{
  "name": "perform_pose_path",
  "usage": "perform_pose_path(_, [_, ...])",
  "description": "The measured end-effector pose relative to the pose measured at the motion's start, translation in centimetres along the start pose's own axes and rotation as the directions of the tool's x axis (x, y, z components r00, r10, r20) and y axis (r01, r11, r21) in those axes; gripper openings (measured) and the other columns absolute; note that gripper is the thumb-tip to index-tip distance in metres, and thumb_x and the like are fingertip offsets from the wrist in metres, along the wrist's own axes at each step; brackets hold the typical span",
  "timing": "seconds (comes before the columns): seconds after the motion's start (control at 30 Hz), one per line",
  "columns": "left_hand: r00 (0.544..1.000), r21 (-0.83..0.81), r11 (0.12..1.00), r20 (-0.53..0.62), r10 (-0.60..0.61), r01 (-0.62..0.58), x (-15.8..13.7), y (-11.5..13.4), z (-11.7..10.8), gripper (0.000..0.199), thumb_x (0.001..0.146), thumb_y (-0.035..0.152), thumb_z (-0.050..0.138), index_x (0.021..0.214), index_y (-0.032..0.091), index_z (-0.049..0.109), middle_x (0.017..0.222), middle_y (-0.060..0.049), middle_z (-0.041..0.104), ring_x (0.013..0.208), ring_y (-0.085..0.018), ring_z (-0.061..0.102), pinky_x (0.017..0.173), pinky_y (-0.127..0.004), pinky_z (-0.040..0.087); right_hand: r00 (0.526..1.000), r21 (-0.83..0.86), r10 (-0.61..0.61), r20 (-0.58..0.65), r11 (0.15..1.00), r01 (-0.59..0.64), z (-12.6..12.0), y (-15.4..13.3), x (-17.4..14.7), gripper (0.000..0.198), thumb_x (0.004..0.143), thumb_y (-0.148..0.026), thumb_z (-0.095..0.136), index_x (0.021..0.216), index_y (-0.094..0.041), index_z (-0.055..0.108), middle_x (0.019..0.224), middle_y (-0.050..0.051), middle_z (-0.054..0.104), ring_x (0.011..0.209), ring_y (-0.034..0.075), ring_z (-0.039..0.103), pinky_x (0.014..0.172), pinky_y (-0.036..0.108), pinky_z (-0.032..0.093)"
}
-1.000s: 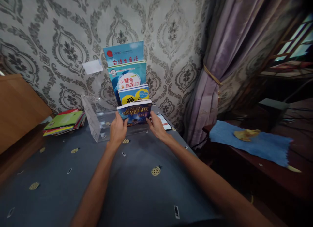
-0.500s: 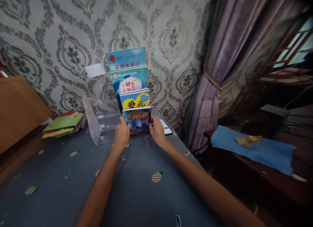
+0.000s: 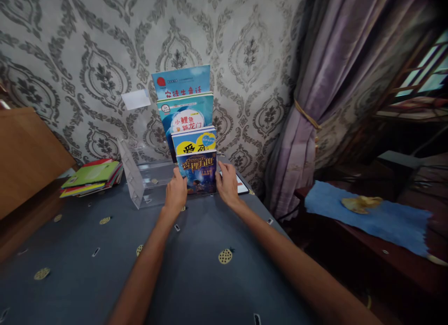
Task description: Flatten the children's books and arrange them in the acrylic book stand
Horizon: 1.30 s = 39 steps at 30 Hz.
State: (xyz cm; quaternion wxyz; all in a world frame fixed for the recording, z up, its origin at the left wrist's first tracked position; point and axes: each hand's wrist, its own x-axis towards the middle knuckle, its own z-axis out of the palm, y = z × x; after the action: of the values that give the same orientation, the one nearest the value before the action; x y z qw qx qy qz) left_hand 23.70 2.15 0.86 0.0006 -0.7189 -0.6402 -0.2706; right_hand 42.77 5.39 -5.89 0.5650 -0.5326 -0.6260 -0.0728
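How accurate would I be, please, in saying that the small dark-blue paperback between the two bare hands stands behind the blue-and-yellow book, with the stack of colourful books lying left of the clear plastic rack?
Only "behind" is wrong: the head view shows the dark-blue paperback standing in front of the blue-and-yellow book, covering its lower part. The rest holds.

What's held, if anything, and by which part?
Dark blue front book: left grip holds its left edge; right grip at its right edge, contact unclear.
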Motion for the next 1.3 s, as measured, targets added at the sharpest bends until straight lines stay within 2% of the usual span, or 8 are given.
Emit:
perform_pose_path(0.2, [0.999, 0.026, 1.0, 0.028, -0.018, 0.017, -0.1, 0.2, 0.3, 0.036, 0.1, 0.022, 0.048, 0.134, 0.013, 0.038, 0.107, -0.016, 0.074, 0.094, -0.028, 0.073, 0.072, -0.031, 0.047, 1.0, 0.02, 0.02, 0.02, 1.0, -0.021, 0.5, 0.7, 0.1, 0.041, 0.097, -0.03, 0.041, 0.134, -0.02, 0.056, 0.105, 0.013, 0.063, 0.098, 0.03, 0.059, 0.088, 0.05, 0.052])
perform_pose_path(0.43, [1.0, 0.045, 0.999, 0.022, 0.0, -0.001, -0.1, -0.1, 0.7, 0.045, 0.101, 0.023, 0.044, 0.143, 0.012, 0.032, 0.11, -0.017, 0.074, 0.093, -0.029, 0.073, 0.073, -0.033, 0.048, 0.999, 0.098, 0.035, -0.023, 0.995, -0.033, 0.1, -0.2, 0.0, 0.048, 0.1, -0.033, 0.039, 0.147, -0.023, 0.043, 0.117, 0.013, 0.063, 0.101, 0.027, 0.061, 0.094, 0.049, 0.051])
perform_pose_path(0.53, [0.999, 0.057, 0.998, 0.037, -0.013, 0.011, 0.0, -0.2, 0.6, 0.045, 0.102, 0.024, 0.041, 0.144, 0.013, 0.032, 0.108, -0.016, 0.074, 0.094, -0.029, 0.073, 0.074, -0.033, 0.048, 0.999, 0.108, 0.031, -0.017, 0.994, -0.029, -0.2, -0.8, -0.1, 0.041, 0.1, -0.034, 0.039, 0.139, -0.022, 0.049, 0.121, 0.013, 0.061, 0.107, 0.028, 0.059, 0.095, 0.048, 0.05])
perform_pose_path(0.73, [0.998, 0.129, 0.991, 0.048, -0.049, 0.043, -0.1, 0.2, -0.2, 0.042, 0.107, 0.034, 0.027, 0.142, 0.015, 0.038, 0.099, -0.015, 0.075, 0.091, -0.03, 0.074, 0.073, -0.034, 0.048, 0.999, 0.107, 0.038, -0.009, 0.994, -0.037, -0.2, -1.1, -0.1, 0.028, 0.099, -0.035, 0.04, 0.113, -0.02, 0.059, 0.111, 0.013, 0.061, 0.106, 0.028, 0.058, 0.094, 0.047, 0.049])
perform_pose_path(1.0, [0.994, 0.144, 0.985, 0.039, -0.099, 0.092, -0.1, 0.4, -1.2, 0.041, 0.107, 0.035, 0.023, 0.136, 0.019, 0.048, 0.093, -0.012, 0.075, 0.089, -0.028, 0.073, 0.074, -0.033, 0.048, 0.999, 0.075, 0.042, -0.019, 0.996, -0.041, 0.2, -0.8, -0.1, 0.027, 0.1, -0.037, 0.038, 0.107, -0.021, 0.058, 0.104, 0.011, 0.061, 0.1, 0.027, 0.057, 0.09, 0.045, 0.049])
perform_pose_path(1.3, [0.992, 0.119, 0.986, 0.044, -0.122, 0.116, 0.5, 0.1, -1.0, 0.041, 0.107, 0.037, 0.023, 0.134, 0.021, 0.049, 0.095, -0.013, 0.075, 0.087, -0.027, 0.072, 0.075, -0.033, 0.047, 0.999, 0.089, 0.032, -0.021, 0.996, -0.03, 0.2, -0.4, -0.1, 0.021, 0.098, -0.035, 0.043, 0.105, -0.023, 0.058, 0.102, 0.009, 0.061, 0.096, 0.026, 0.057, 0.087, 0.044, 0.05])
